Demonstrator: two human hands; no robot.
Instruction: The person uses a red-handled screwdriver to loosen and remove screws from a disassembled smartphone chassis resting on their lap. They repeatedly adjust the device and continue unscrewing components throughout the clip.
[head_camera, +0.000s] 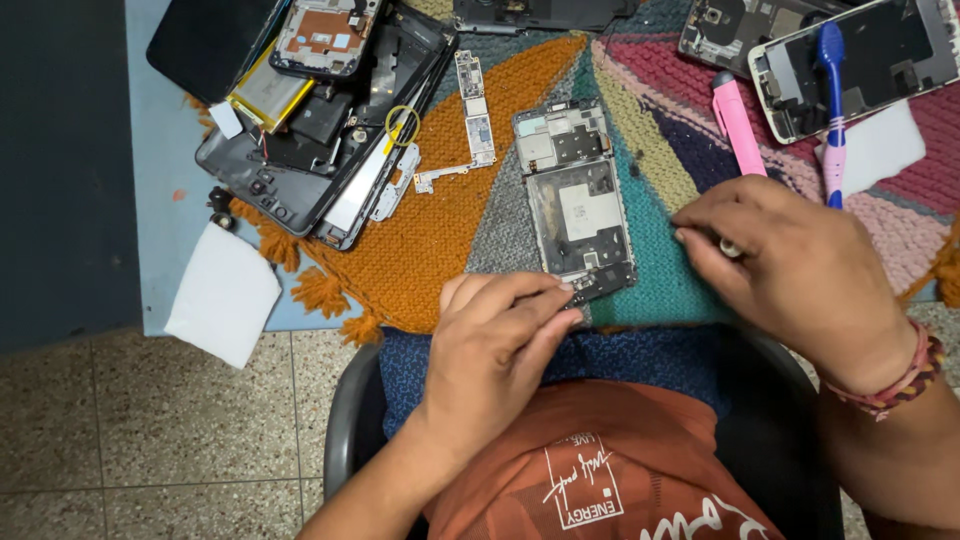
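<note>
We look down at a table (165, 200) covered by a knitted mat (430, 240) in orange, teal and pink. An opened phone frame (575, 200) lies on the mat just ahead of both hands, its long axis running away from us, slightly tilted, with the near end close to the table edge. Our left hand (495, 345) rests at that near end, fingers curled down, the fingertips (560, 290) touching the frame's bottom corner; it presses on the frame and does not grip it. Our right hand (790, 270) sits to the right of the frame, near but apart from it, fingers pinched around a small pale object (730, 248) too hidden to identify. The left hand is the nearer one to the frame. Further off lie a pile of phone parts (320, 120), a loose circuit board (475, 110), a pink tool (738, 125), a blue toothbrush (832, 90) and a white cloth (222, 295).
</note>
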